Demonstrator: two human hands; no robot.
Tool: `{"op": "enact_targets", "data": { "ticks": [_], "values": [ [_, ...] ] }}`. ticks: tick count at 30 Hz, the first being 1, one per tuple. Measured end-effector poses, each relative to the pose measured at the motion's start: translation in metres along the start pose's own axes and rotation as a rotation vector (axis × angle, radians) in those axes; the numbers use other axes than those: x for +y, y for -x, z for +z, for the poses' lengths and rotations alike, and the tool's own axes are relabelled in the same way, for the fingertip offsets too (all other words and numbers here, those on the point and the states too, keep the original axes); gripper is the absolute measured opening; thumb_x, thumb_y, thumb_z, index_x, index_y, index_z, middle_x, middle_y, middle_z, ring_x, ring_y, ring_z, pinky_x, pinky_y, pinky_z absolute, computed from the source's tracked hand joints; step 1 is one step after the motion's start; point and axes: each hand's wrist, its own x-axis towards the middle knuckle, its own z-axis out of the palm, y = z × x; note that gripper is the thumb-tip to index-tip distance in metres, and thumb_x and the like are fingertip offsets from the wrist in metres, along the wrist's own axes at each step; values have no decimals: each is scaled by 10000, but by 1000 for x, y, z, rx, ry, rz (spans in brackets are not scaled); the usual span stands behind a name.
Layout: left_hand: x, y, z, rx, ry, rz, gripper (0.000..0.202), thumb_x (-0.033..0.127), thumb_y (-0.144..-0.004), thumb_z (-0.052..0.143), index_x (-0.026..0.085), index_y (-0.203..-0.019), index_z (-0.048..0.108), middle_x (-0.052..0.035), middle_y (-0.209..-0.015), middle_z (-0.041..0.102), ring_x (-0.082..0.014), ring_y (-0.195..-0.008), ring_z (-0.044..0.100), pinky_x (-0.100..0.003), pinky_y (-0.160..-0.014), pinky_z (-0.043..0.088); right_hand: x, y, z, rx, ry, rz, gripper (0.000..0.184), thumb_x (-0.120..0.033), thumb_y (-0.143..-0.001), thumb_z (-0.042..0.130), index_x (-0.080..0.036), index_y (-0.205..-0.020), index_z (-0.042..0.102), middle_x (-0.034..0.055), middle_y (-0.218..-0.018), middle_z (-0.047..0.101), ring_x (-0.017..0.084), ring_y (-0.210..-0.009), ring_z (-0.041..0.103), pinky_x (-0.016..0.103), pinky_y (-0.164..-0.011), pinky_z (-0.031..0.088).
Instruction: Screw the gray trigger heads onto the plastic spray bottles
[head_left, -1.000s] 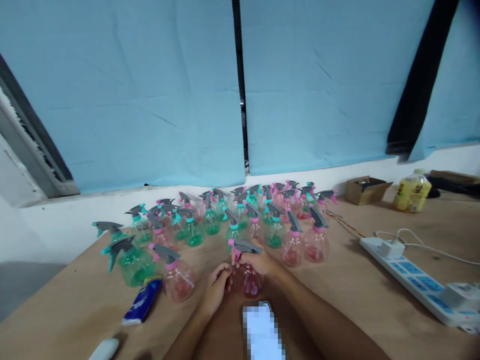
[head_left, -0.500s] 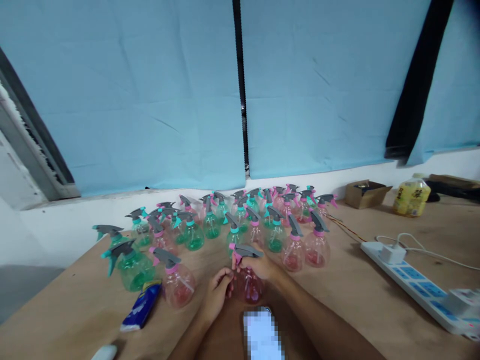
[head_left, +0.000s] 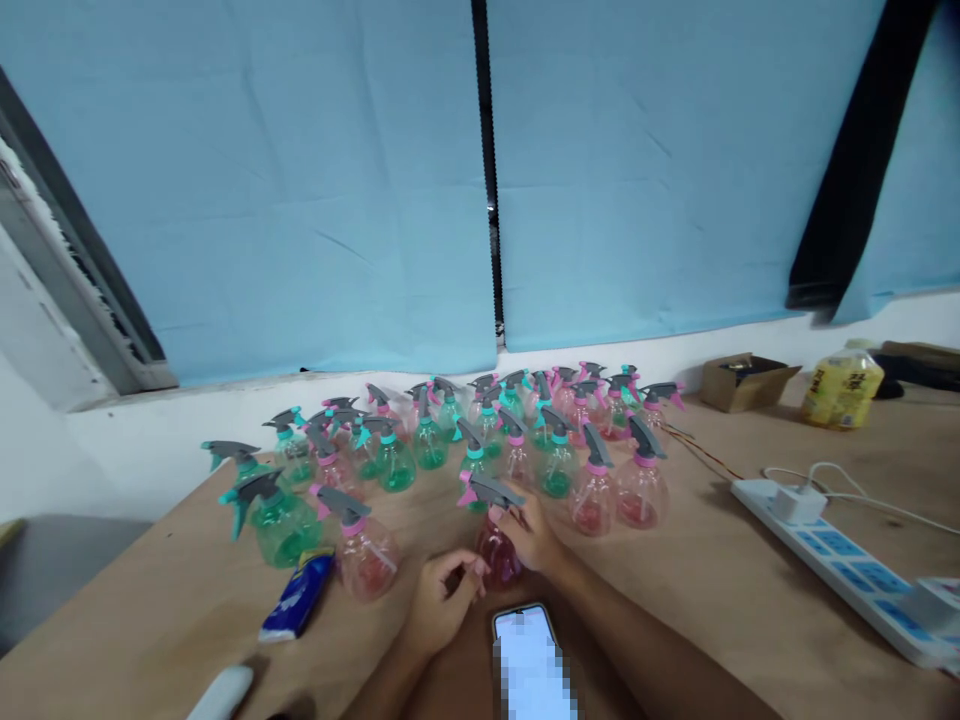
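A pink spray bottle (head_left: 499,558) with a grey and pink trigger head stands upright on the table in front of me. My right hand (head_left: 531,532) is closed around its neck from the right, just under the head. To the left of the bottle is my left hand (head_left: 444,598), its fingers curled in and their tips close to the bottle's side. Whether those fingertips touch the bottle or pinch something small, I cannot make out. Below the bottle lies a phone (head_left: 534,668) with a lit, blurred screen.
Several green and pink spray bottles (head_left: 395,466) stand in rows behind. Another pink bottle (head_left: 367,562) and a blue tube (head_left: 298,597) are at left. On the right lie a power strip (head_left: 829,565), a cardboard box (head_left: 742,388) and a yellow-labelled jug (head_left: 841,390).
My right hand has shifted from the trigger head to the bottle's neck. My left hand has come a little lower and nearer, fingers still curled. The view has tilted slightly.
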Motion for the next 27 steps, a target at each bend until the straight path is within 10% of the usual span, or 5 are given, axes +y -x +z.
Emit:
{"op": "enact_targets", "data": {
  "ticks": [6,12,27],
  "values": [
    [3,6,3,78,-332,298,193,272,-913,530,202,-784,656,2,-617,666,-120,-551,602,-216,-598,446,13,14,14,-8,366,-98,308,-331,-985,347,-204,-891,612,83,-1034,591,229,-1025,530,424,-948,421],
    [10,7,3,108,-386,474,125,198,-898,535,203,-812,626,-2,-657,670,-122,-575,610,-216,-607,459,4,12,22,-127,465,-107,295,-287,-983,346,-217,-1202,530,116,-1189,520,263,-1158,474,483,-1038,371],
    [16,-3,2,38,-285,140,244,318,-936,487,217,-797,660,-5,-766,722,-156,-688,657,-246,-677,490,12,4,25,-123,181,70,337,-307,-936,511,-244,-1262,566,73,-1225,549,171,-1022,579,287,-846,496]
  ]
}}
